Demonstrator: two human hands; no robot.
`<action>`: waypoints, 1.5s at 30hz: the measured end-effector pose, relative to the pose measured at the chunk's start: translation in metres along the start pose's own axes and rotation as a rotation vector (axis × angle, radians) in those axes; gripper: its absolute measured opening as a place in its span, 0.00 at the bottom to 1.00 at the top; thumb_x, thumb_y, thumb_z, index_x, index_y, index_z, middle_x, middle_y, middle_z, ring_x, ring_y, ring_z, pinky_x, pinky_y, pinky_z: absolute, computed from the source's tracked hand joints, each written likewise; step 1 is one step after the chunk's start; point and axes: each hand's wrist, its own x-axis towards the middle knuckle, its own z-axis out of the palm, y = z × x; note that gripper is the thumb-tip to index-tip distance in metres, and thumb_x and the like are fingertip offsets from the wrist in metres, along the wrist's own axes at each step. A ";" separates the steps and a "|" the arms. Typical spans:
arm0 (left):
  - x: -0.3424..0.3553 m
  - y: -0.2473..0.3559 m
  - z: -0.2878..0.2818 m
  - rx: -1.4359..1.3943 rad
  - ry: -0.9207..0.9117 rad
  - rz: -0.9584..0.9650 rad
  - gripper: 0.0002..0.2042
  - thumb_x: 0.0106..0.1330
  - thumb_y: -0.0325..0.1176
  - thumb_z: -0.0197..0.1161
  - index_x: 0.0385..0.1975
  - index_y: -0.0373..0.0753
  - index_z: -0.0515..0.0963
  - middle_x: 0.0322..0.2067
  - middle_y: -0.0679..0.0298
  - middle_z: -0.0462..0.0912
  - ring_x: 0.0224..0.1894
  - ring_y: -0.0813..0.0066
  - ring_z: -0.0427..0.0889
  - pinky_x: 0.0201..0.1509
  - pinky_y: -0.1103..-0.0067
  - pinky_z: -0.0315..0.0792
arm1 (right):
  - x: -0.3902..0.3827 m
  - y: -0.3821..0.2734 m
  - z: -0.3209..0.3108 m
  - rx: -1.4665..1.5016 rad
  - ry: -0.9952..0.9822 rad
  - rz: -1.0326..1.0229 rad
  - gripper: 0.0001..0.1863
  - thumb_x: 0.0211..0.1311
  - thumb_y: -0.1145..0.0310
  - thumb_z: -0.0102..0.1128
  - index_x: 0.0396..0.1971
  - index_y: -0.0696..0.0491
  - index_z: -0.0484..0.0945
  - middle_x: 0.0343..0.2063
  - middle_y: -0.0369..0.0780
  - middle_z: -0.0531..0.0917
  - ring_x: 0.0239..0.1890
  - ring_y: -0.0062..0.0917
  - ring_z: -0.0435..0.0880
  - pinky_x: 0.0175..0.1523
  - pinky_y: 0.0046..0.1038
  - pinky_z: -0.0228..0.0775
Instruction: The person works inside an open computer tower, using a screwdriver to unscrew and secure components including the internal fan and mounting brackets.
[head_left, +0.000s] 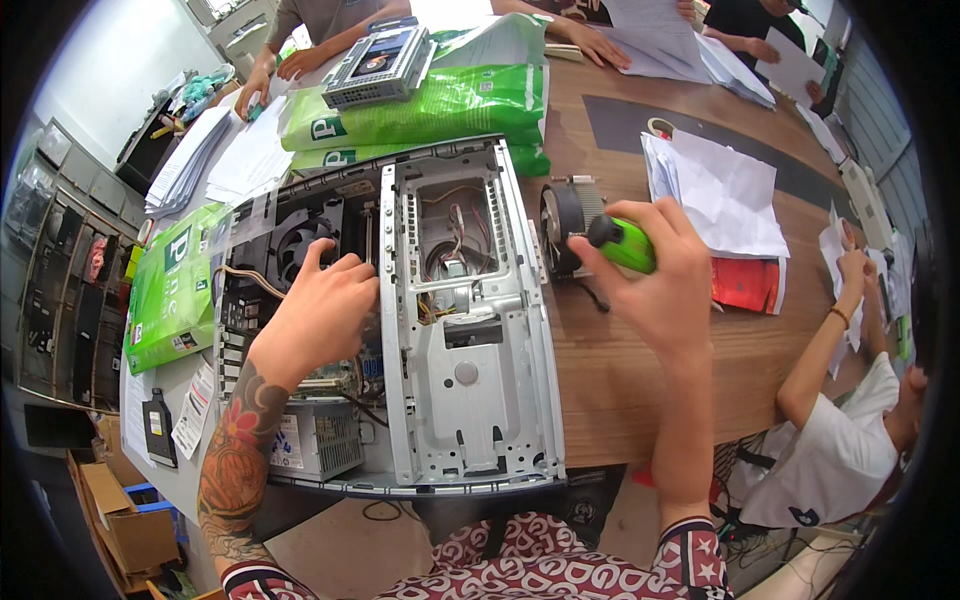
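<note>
Reaching over the computer case [470, 400]: the left hand [322, 308], back upward, fingers bent, index finger stretched toward the black fan [295, 245]; whether it grips or only touches a part inside cannot be told, as the hand hides what lies beneath.

Tool hand: the right hand [655, 285], raised on the right of the case, fingers closed around the green-and-black tool [632, 248]; the black end points left, toward the case; no shaft or tip can be made out.

Case from hands: uncovered, lying on the table [620, 400] in front of the person; directly beneath the left hand, to the left of the right hand; the left is clearly nearer, the right stands apart from it.

Long axis: the silver frame [395, 330] runs from the person's side to the far side, its far end leaning slightly left; it lies between the fan and the right hand.

In between: the round finned cooler [578, 205] stands just beside the case's right edge, next to the tool; loose wires [250, 280] cross the fan bay's left part.

Near end: the boxy power supply [325, 440] sits in the left corner, below the left wrist.

Far side: green bags [430, 110] carry a metal drive [380, 65]; another green pack [180, 280] lies at the left.

Right side: crumpled paper [720, 185] and a red packet [748, 285], beyond the right hand.
</note>
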 end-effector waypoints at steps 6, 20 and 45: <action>0.001 -0.003 0.003 -0.101 0.053 -0.007 0.06 0.48 0.24 0.63 0.27 0.39 0.80 0.32 0.63 0.79 0.47 0.65 0.78 0.71 0.56 0.57 | -0.004 0.006 0.030 -0.322 -0.019 0.126 0.29 0.50 0.44 0.73 0.41 0.56 0.82 0.35 0.41 0.76 0.28 0.38 0.84 0.31 0.37 0.76; 0.000 -0.004 0.003 -0.139 0.071 -0.005 0.06 0.54 0.27 0.64 0.31 0.37 0.81 0.31 0.62 0.79 0.46 0.63 0.78 0.70 0.55 0.57 | 0.002 0.018 0.013 -0.106 0.017 0.341 0.21 0.45 0.58 0.71 0.35 0.59 0.85 0.30 0.49 0.81 0.33 0.42 0.82 0.40 0.39 0.75; 0.003 -0.006 0.004 -0.185 0.059 0.004 0.09 0.54 0.28 0.68 0.35 0.38 0.81 0.32 0.63 0.80 0.47 0.63 0.77 0.71 0.54 0.53 | 0.009 0.055 -0.024 0.349 -0.515 0.750 0.20 0.47 0.56 0.70 0.19 0.62 0.81 0.15 0.31 0.71 0.21 0.17 0.68 0.28 0.26 0.60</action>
